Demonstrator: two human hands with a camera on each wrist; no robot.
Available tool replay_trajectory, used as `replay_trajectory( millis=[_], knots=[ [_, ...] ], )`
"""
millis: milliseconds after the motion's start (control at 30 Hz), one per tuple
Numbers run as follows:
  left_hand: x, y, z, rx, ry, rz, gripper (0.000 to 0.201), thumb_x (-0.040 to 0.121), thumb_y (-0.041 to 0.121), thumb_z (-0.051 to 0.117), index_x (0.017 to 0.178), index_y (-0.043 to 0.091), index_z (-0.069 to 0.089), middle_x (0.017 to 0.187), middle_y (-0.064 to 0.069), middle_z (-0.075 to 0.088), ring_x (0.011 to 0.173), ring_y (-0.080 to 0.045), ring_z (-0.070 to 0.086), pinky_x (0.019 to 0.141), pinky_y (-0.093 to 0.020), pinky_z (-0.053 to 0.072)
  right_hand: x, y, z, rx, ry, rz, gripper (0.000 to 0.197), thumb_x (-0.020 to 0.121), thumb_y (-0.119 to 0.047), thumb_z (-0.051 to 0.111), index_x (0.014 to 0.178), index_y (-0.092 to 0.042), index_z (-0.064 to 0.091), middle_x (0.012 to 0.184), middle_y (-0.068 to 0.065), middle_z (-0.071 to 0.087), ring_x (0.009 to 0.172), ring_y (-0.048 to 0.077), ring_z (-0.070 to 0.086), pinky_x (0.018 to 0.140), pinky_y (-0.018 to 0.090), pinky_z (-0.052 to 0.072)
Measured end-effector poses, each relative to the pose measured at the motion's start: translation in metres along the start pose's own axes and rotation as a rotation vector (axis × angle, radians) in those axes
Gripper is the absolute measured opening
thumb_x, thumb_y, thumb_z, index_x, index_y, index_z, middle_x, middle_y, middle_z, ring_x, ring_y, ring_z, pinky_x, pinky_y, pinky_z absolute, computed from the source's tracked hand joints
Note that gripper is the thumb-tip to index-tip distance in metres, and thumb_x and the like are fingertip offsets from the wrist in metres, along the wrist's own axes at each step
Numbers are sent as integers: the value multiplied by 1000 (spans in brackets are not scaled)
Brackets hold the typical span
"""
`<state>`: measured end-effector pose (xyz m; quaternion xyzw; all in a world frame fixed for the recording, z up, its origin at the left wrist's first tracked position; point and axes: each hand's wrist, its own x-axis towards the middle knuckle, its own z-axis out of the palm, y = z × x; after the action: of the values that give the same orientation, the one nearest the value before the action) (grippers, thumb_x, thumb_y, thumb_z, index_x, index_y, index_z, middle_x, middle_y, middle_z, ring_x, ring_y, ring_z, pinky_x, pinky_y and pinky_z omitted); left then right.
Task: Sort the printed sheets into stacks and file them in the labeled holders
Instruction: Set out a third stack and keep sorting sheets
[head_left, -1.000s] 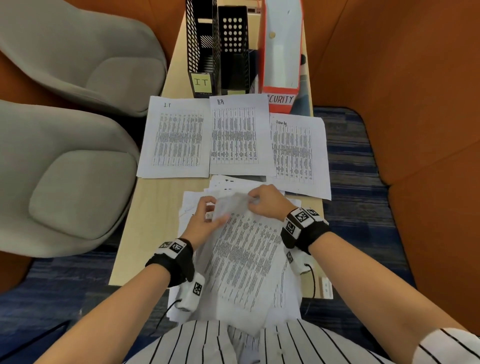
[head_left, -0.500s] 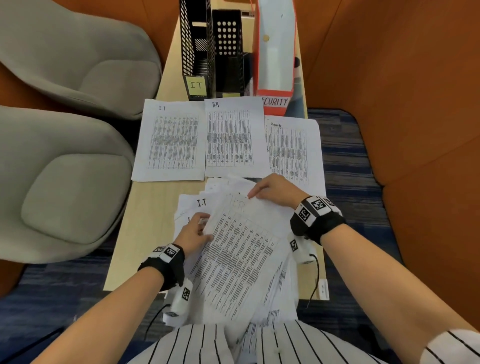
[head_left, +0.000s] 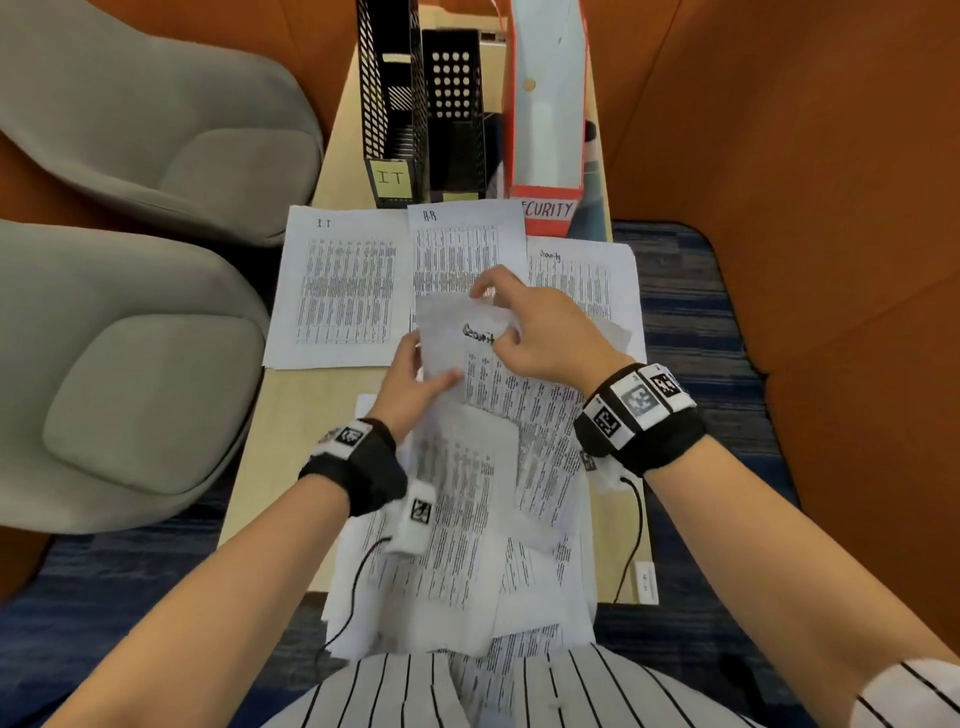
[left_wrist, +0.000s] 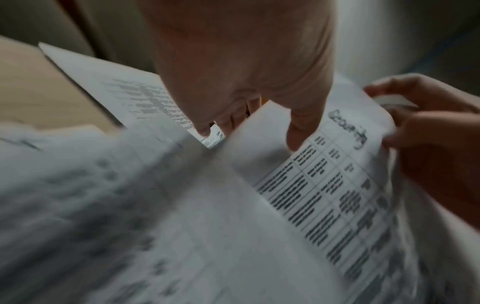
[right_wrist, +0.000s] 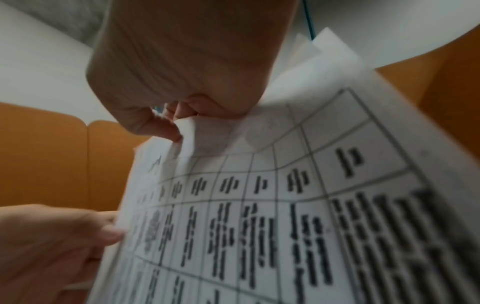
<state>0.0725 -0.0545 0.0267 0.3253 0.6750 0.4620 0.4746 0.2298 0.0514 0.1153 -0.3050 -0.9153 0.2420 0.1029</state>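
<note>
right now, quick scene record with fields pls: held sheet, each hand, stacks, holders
held sheet: Security sheet, lifted over the unsorted pile
left hand: left hand pinches its left edge
right hand: right hand grips its top right corner
stacks: IT stack, HR stack, Security stack
holders: IT holder, unreadable black holder, Security holder

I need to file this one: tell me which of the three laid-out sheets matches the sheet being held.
The rightmost laid-out sheet, headed "Security" like the held sheet, lying before the red holder. The others read "I.T" and "H.R".
</note>
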Motion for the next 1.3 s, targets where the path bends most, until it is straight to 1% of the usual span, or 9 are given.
replay_trajectory(
  millis=[167,267,400,667,767,867,1067,1200,1300],
  knots=[
    [25,33,-6,-154,62,1,24,90,3,52,108,15,61,108,-6,67,100,-25,62,84,-35,51,1,29,-13,-147,492,49,74,82,-33,64,146,-25,29,144,4,38,129,20,42,107,43,37],
    [31,39,-15,-263,168,-38,25,90,1,45,81,22,56,86,4,63,82,-15,58,68,-27,44,-17,63,-14,412,570,425,110,74,-52,77,153,-23,7,158,3,15,145,22,23,116,42,24],
    [32,39,-13,-315,177,-12,22,91,1,40,86,18,53,86,7,57,79,-5,58,73,-24,46,-41,75,13,807,-40,591,73,75,-44,79,136,-23,46,131,-7,59,126,14,53,111,42,37],
    [40,18,-5,57,-77,-79,13,88,16,59,101,15,60,97,-3,67,86,-19,63,70,-25,49,-35,72,15,1271,383,569,44,85,-17,71,126,-17,54,120,-3,66,111,11,61,104,37,44],
    [44,24,4,-22,34,-17,13,87,17,58,99,12,62,97,-9,66,85,-23,62,73,-34,51,-32,86,17,1235,244,558,65,80,-28,78,137,-17,50,131,2,63,122,19,59,106,41,44],
    [54,27,6,-82,150,-19,11,87,19,55,96,14,60,100,-4,64,88,-20,60,85,-37,50,-41,94,29,1145,32,745,52,87,-31,71,133,-14,53,118,5,70,105,24,69,97,46,52],
    [57,5,9,80,-21,-142,27,93,11,51,120,8,54,117,-16,62,94,-27,59,78,-34,48,-57,109,71,1231,305,1024,38,97,-10,54,130,8,48,90,14,69,62,16,68,72,28,57],
    [56,-42,-22,493,38,-404,63,84,30,65,135,0,41,137,-21,48,121,-38,51,102,-46,43,-76,142,67,596,250,1105,35,101,-26,46,123,1,50,109,16,66,100,32,63,79,31,45],
    [37,-67,-46,829,66,-679,102,76,42,71,148,2,11,149,-22,29,133,-39,38,108,-44,37,-91,168,63,211,59,1088,37,104,-35,32,117,-4,49,97,16,60,101,33,60,80,35,44]
  ],
)
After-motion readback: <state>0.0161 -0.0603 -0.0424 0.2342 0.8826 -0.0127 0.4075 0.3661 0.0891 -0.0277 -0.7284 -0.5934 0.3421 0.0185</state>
